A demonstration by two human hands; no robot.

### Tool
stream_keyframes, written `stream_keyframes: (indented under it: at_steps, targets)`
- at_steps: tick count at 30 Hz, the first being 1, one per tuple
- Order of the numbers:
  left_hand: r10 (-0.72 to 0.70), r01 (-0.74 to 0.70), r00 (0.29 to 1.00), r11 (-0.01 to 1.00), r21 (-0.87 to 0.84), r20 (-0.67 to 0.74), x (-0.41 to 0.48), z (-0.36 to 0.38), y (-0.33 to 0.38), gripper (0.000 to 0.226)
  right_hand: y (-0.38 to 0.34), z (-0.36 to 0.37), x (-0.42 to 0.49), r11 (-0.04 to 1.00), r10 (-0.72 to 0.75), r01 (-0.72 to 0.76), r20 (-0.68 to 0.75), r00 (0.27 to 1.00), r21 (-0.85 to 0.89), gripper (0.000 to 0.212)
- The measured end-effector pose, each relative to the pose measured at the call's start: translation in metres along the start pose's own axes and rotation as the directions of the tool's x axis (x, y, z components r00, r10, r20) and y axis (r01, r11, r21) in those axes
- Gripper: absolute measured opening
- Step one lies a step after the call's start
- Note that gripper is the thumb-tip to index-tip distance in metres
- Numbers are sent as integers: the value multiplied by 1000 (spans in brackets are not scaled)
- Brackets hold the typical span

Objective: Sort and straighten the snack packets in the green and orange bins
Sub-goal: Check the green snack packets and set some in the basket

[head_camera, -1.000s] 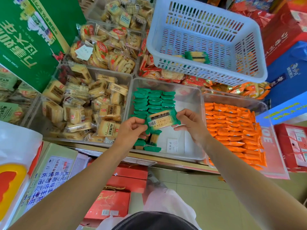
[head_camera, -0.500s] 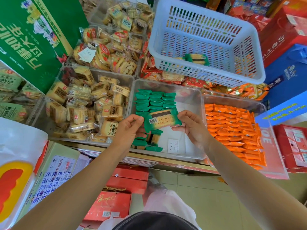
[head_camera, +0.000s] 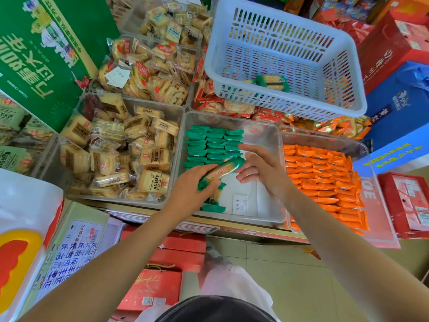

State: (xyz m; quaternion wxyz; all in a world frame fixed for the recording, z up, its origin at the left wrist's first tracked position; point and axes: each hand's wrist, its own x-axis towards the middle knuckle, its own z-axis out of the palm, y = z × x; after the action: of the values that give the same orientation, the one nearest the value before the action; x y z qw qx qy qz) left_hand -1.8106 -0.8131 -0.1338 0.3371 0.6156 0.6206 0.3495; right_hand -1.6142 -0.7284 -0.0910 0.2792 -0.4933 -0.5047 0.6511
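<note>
Green packet (head_camera: 222, 170) gripped by left hand (head_camera: 192, 187); right hand (head_camera: 262, 169) slack, empty, at its 3 o'clock. Judged light, slippery, contents brittle: best held by long edges.

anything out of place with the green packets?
Yes. One green packet lies in the white basket, away from the neat rows in the bin. Loose packets lie askew at its near-left corner, under the left hand and its held packet.

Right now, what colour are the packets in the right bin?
Orange; the packets show best from the head view.
</note>
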Motion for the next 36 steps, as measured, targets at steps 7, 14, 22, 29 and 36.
stream_keyframes:
  at_steps: [7, 14, 22, 29, 36]
  targets:
    - [-214, 402, 905, 713, -574, 368, 1, -12, 10, 32, 2, -5, 5, 998, -19, 22, 43, 999, -53, 12]
    - [-219, 411, 898, 729, -547, 383, 0, -13, 2, 38, 4, -6, 6, 999, 29, -27, -59, 998, 32, 9]
    - [-108, 118, 991, 985, -124, 84, 8, -3, -7, 44, 1, 4, 13, 926, 218, -225, 58, 974, 302, 30]
    - [-13, 1, 999, 951, 311, 36, 15, 10, -16, 53, 14, -20, 27, 991, 96, -113, -196, 976, -75, 30]
    - [-51, -208, 933, 729, 652, 355, 12, 27, -35, 75, 29, -29, 30, 877, -173, 127, -58, 983, -464, 31]
